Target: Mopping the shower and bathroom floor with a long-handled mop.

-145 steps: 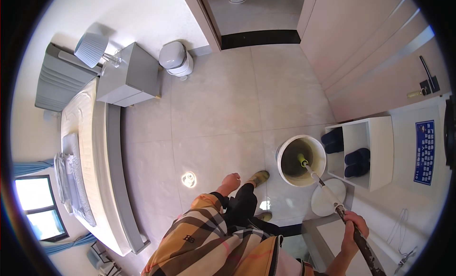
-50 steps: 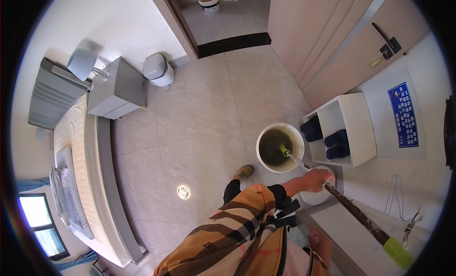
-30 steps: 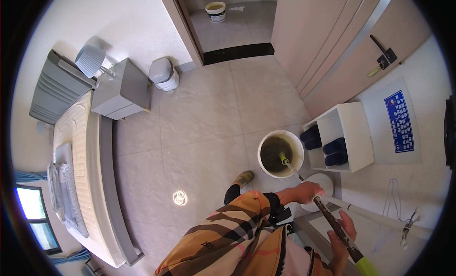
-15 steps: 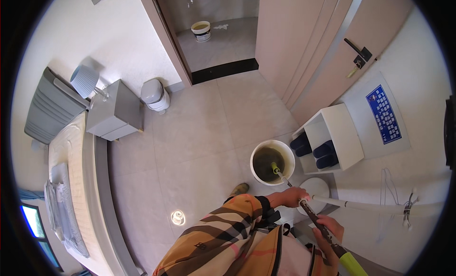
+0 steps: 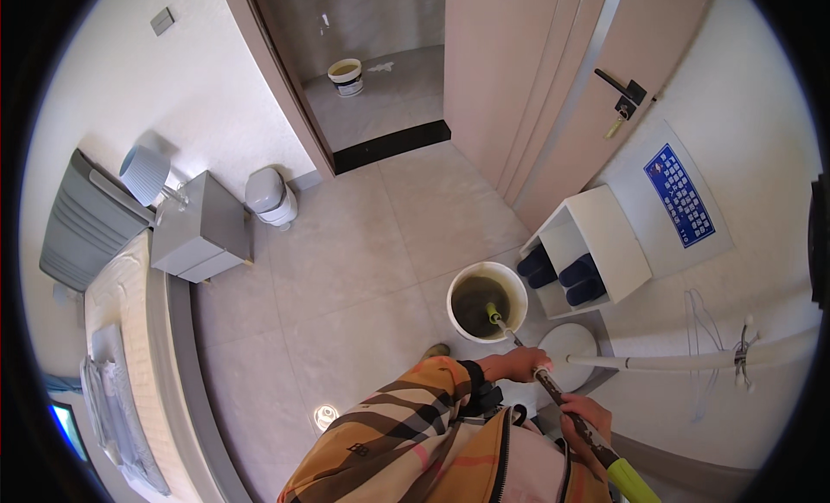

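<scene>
A long pole (image 5: 558,386) with worn dark and white patches slants down into a white bucket (image 5: 453,317). Its lower end, with a yellow-green fitting (image 5: 494,313), dips into murky dark liquid (image 5: 475,302), so whatever is fixed below is hidden. My left hand (image 5: 521,364) is wrapped round the pole not far from the bucket rim. Higher up the shaft my right hand (image 5: 590,419) is closed round it too, just below the yellow-green grip (image 5: 629,481).
Right of the bucket stands a white shoe rack (image 5: 609,248) holding dark slippers (image 5: 581,278), beside an open door (image 5: 553,96). A round white base (image 5: 571,352) carries a white stand. Bedside cabinet (image 5: 203,222), lidded bin (image 5: 272,198) and bed (image 5: 130,304) line the left. A second bucket (image 5: 347,79) sits beyond the doorway.
The view has shifted, so the doorway and furniture sit lower in the picture. Both hands keep their hold on the pole, whose lower end stays in the bucket.
</scene>
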Available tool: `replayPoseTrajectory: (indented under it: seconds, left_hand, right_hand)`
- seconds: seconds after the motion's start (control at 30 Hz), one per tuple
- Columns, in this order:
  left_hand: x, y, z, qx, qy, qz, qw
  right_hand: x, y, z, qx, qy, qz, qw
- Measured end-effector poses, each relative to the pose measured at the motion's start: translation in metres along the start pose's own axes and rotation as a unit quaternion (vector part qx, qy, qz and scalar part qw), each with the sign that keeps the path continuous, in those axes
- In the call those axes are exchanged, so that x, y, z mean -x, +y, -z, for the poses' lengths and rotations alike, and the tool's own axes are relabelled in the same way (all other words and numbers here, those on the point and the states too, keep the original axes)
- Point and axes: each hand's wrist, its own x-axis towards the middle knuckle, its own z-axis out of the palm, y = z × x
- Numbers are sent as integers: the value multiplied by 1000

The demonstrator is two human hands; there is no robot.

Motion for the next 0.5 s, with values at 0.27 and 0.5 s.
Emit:
replayPoseTrajectory:
  seconds: [0.27,0.5]
  left_hand:
    - [5,1,3,16,5,-8,1000]
    - [3,-2,5,19,11,-20,1000]
  right_hand:
    - [1,2,-3,3,-17,-8,1000]
    - [-4,7,-5,8,-19,-1,1000]
